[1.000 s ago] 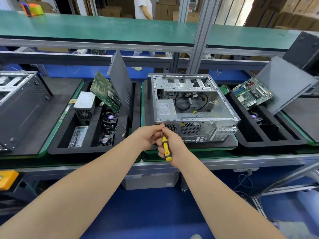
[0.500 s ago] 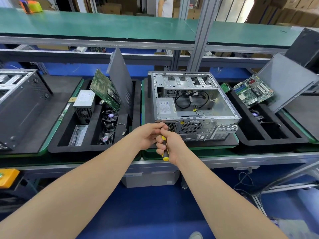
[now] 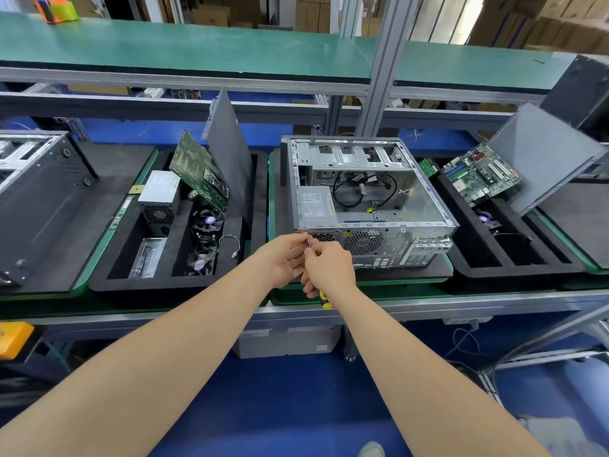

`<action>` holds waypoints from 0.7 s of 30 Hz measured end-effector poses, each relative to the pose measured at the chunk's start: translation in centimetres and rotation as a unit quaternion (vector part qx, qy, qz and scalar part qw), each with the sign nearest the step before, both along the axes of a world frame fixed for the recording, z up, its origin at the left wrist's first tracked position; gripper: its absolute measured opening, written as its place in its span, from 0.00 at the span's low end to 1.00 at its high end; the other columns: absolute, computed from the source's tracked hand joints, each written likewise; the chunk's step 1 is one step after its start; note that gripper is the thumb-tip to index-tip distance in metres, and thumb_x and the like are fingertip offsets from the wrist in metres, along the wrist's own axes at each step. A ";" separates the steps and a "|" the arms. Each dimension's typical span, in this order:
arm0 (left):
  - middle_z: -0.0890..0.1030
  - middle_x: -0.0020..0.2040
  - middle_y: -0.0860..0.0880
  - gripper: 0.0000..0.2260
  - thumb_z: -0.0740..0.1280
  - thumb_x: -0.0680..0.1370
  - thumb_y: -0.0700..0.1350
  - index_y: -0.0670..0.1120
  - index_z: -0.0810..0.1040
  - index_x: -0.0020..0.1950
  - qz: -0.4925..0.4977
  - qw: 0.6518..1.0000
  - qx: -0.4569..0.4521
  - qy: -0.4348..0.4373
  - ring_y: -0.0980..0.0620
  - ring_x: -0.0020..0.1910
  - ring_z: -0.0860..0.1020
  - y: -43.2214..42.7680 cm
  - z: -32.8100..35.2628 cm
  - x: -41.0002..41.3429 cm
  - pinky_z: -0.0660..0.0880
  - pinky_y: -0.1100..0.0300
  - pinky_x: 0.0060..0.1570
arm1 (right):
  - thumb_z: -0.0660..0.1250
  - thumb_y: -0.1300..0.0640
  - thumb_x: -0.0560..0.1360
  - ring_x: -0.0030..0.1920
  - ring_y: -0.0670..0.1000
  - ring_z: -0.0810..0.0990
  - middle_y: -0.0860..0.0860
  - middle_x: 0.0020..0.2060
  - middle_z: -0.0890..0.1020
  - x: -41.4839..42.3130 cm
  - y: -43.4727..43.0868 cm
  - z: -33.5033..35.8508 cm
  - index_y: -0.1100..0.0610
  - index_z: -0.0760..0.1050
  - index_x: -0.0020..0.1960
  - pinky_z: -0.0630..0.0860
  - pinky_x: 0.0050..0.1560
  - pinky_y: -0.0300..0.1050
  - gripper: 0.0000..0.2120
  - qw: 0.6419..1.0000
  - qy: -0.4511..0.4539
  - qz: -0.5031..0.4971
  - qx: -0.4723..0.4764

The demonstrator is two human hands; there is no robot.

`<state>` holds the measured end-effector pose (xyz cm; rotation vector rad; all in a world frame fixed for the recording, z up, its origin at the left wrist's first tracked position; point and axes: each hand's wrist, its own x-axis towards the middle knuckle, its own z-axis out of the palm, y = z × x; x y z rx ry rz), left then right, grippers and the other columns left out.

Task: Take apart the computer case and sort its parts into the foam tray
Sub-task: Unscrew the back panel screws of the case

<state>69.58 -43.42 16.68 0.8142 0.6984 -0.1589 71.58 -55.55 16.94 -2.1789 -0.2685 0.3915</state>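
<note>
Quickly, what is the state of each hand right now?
Left hand: pinches the shaft of the screwdriver at the computer case corner.
Right hand: grips the screwdriver handle.

Silver computer case [image 3: 425, 206] on its side, open face up, cables [image 3: 349, 189] inside; black foam tray [image 3: 158, 285] just left, holding circuit board [image 3: 197, 173], fans [image 3: 207, 225].

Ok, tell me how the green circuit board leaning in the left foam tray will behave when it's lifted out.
The circuit board is a thin sheet, so probably stiff and light for its size. Its soldered parts look fragile; edges seem the safest grip. It stands tilted beside the grey side panel, so a push may topple it into the foam tray.
</note>
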 end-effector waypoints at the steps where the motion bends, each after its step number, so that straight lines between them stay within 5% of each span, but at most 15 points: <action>1: 0.87 0.42 0.49 0.04 0.70 0.80 0.44 0.45 0.83 0.49 0.000 1.000 0.001 0.001 0.51 0.48 0.82 -0.1 0.0 0.0 0.77 0.55 0.49 | 0.58 0.54 0.86 0.31 0.55 0.86 0.57 0.29 0.85 0.1 0.0 0.0 0.53 0.79 0.70 0.84 0.29 0.50 0.17 1.000 -0.012 0.004 -0.011; 5: 0.87 0.40 0.50 0.05 0.68 0.81 0.44 0.45 0.82 0.48 -0.004 1.000 -0.002 0.002 0.52 0.48 0.81 -0.1 0.2 0.0 0.76 0.56 0.54 | 0.60 0.53 0.86 0.25 0.54 0.84 0.57 0.28 0.84 -0.1 -0.2 0.0 0.54 0.83 0.58 0.85 0.30 0.50 0.13 1.000 -0.015 0.007 0.004; 8: 0.86 0.41 0.50 0.06 0.68 0.82 0.44 0.44 0.83 0.49 -0.009 1.000 -0.001 0.001 0.52 0.47 0.80 -0.2 0.3 0.0 0.76 0.54 0.62 | 0.63 0.52 0.85 0.25 0.54 0.82 0.59 0.31 0.84 -0.4 -0.4 0.1 0.54 0.81 0.48 0.84 0.29 0.52 0.12 0.987 0.111 -0.012 0.119; 11: 0.85 0.45 0.47 0.08 0.67 0.82 0.45 0.42 0.83 0.50 -0.016 1.000 0.016 0.002 0.51 0.41 0.81 -0.3 0.6 -0.2 0.80 0.58 0.39 | 0.65 0.47 0.85 0.24 0.50 0.76 0.58 0.33 0.83 -0.5 -0.6 0.3 0.61 0.81 0.52 0.76 0.24 0.44 0.16 0.922 0.288 -0.057 0.253; 13: 0.82 0.36 0.48 0.09 0.66 0.83 0.46 0.42 0.83 0.51 -0.036 0.999 0.015 0.001 0.54 0.29 0.77 -0.3 0.7 -0.4 0.74 0.62 0.28 | 0.63 0.44 0.85 0.23 0.47 0.72 0.56 0.33 0.80 -0.6 -1.0 0.0 0.60 0.80 0.52 0.70 0.21 0.39 0.18 0.848 0.397 -0.061 0.346; 16: 0.72 0.25 0.52 0.10 0.65 0.83 0.48 0.43 0.81 0.55 -0.047 0.999 -0.006 0.001 0.56 0.24 0.66 -0.1 0.4 -0.2 0.67 0.64 0.33 | 0.58 0.48 0.87 0.23 0.44 0.68 0.52 0.35 0.77 -0.9 -1.4 -0.4 0.59 0.79 0.53 0.64 0.20 0.34 0.17 0.728 0.509 -0.055 0.456; 21: 0.82 0.40 0.50 0.08 0.67 0.81 0.43 0.41 0.82 0.56 -0.040 0.999 -0.020 -0.005 0.55 0.31 0.68 0.4 0.1 -0.3 0.70 0.60 0.43 | 0.58 0.56 0.86 0.22 0.45 0.65 0.51 0.33 0.75 -0.9 -1.0 -0.1 0.56 0.74 0.53 0.63 0.19 0.36 0.08 0.739 0.493 -0.045 0.458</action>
